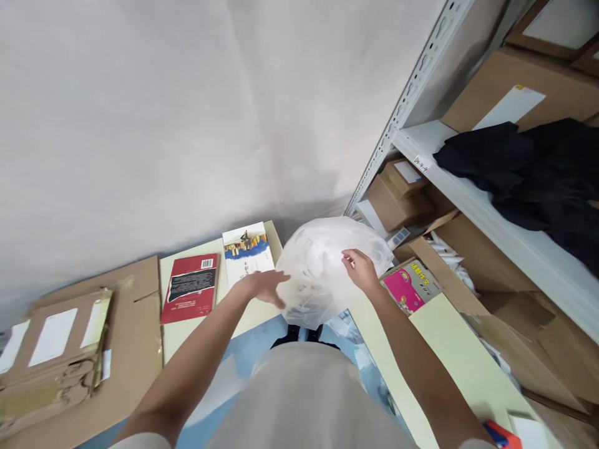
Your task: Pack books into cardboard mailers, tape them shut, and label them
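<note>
closest to the camera is the person's pale shirt, and from both sides of it two bare forearms go forward. they meet at a white plastic bag, which stands in the gap between two pale yellow tables, the left table and the right table, over the blue floor and just above the tips of dark shoes.

the bag is directly ahead of the body and lies between the two hands. it is puffed and nearly round, so it has no clear long axis, only a little more height than width. the left hand is flat with the fingers stretched out, holding nothing, and it is at the lower left flank of the bag, touching or almost touching; the hand is blurred. the right hand lies higher, on the upper right of the bag, with fingers bent onto the film. i cannot tell whether they really pinch it. both hands are at about the same nearness to the bag.

on the left table lie a red book and a white book, side by side. a pink book lies just beside the right wrist.
</note>
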Available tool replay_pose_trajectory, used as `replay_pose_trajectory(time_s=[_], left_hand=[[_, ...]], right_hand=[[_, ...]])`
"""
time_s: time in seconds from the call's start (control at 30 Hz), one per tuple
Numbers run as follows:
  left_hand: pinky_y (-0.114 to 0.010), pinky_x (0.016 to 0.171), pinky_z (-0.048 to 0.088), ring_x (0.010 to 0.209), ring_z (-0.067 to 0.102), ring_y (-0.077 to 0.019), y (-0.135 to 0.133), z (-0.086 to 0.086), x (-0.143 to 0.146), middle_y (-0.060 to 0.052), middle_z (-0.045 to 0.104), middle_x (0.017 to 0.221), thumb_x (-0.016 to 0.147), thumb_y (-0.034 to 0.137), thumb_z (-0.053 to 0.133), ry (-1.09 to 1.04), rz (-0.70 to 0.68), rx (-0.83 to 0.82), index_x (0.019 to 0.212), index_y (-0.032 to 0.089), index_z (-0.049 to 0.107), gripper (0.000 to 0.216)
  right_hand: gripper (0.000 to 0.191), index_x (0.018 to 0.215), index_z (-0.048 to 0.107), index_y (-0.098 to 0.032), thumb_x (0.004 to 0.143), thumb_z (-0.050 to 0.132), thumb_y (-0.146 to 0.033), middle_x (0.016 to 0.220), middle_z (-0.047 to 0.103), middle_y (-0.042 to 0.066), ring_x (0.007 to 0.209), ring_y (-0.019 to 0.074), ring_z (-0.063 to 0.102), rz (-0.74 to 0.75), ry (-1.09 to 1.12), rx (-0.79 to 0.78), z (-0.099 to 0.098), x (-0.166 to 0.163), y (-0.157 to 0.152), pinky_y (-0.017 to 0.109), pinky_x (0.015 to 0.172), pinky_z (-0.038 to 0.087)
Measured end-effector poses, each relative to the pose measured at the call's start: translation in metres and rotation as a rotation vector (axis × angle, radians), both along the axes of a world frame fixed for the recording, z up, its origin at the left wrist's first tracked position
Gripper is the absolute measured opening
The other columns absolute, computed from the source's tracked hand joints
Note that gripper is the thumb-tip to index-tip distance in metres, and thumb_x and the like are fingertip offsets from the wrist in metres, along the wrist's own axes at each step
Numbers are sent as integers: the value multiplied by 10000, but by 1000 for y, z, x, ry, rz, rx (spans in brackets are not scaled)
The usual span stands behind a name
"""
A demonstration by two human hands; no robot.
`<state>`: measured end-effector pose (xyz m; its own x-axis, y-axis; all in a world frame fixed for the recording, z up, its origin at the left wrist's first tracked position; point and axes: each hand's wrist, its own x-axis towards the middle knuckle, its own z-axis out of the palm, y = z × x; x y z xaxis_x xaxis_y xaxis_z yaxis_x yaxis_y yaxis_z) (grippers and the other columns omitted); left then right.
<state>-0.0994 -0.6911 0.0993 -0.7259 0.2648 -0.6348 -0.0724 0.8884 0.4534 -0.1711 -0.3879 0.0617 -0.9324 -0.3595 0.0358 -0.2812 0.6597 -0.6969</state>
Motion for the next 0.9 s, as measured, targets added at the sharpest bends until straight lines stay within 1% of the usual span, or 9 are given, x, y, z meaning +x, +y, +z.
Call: replay_pose_trajectory(time_s=[0.13, 0.23, 0.37, 0.5, 0.6, 0.67, 0.73, 0.83, 0.9], left_hand=[[-353, 942, 481, 1093, 640, -268, 50, -24, -28, -148, 616, 1288, 733, 306, 660, 128, 230, 244, 1395, 164, 454, 708], [-316, 873, 522, 998, 677, -221, 69, -49, -35, -156, 648, 1220, 782, 216, 601, 130, 297, 277, 1399, 113, 426, 650], [-373, 939, 501, 1112, 625, -257, 75, -66, -30, -194, 503, 1394, 761, 308, 671, 190, 330, 327, 1452, 127, 325, 794], [-472, 1068, 383, 1365, 384, -330, 86, -65, -31, -210, 357, 1498, 693, 388, 745, 416, 267, 417, 1474, 148, 267, 947], [-430, 1072, 377, 1372, 382, -285, 97, -59, -36, -158, 441, 1456, 785, 330, 666, 534, 152, 365, 1406, 188, 393, 694], [-413, 1015, 419, 1242, 526, -269, 98, -54, -38, -127, 587, 1305, 852, 210, 543, 546, 116, 254, 1259, 203, 547, 407], [-433, 962, 441, 1118, 604, -283, 96, -52, -39, -126, 661, 1150, 850, 120, 465, 531, 125, 164, 1132, 188, 620, 329], [-461, 964, 430, 1173, 560, -322, 93, -50, -35, -169, 596, 1253, 823, 147, 515, 565, 164, 139, 1248, 151, 546, 426], [-466, 1010, 395, 1281, 460, -339, 96, -47, -32, -196, 470, 1404, 801, 258, 606, 631, 159, 168, 1371, 136, 425, 611]], right_hand=[[416, 1123, 547, -230, 752, 706, -331, 972, 700, 71, 770, 200, 650, 62, -156, 207, -13, 6, -42, 322, 752, 477], [342, 1138, 507, -207, 812, 605, -243, 822, 684, 45, 762, 211, 644, -34, -203, 272, -19, 11, -63, 310, 714, 462], [249, 1065, 552, -218, 834, 480, -154, 858, 667, 36, 792, 189, 640, -33, -82, 87, -10, 11, -54, 310, 758, 472], [405, 1214, 539, -244, 813, 527, -196, 920, 659, 23, 657, 132, 636, -63, -195, -172, 1, 13, -42, 293, 722, 520], [525, 1317, 474, -232, 804, 585, -235, 813, 674, 7, 638, 150, 644, -125, -262, -236, 4, 17, -42, 322, 741, 540], [486, 1301, 498, -217, 825, 589, -248, 876, 700, 54, 795, 200, 664, -140, -130, -155, 7, 21, -36, 375, 838, 518], [464, 1273, 537, -209, 817, 618, -233, 1080, 679, 125, 1032, 263, 613, -228, 84, 19, 9, 23, -24, 455, 974, 433], [320, 1124, 645, -221, 806, 636, -186, 1073, 674, 129, 1117, 299, 550, -357, 216, 285, 13, 24, 0, 557, 1079, 259], [166, 968, 699, -223, 852, 581, -209, 955, 683, 107, 1031, 276, 583, -322, 186, 319, 16, 24, 10, 548, 1071, 274]])
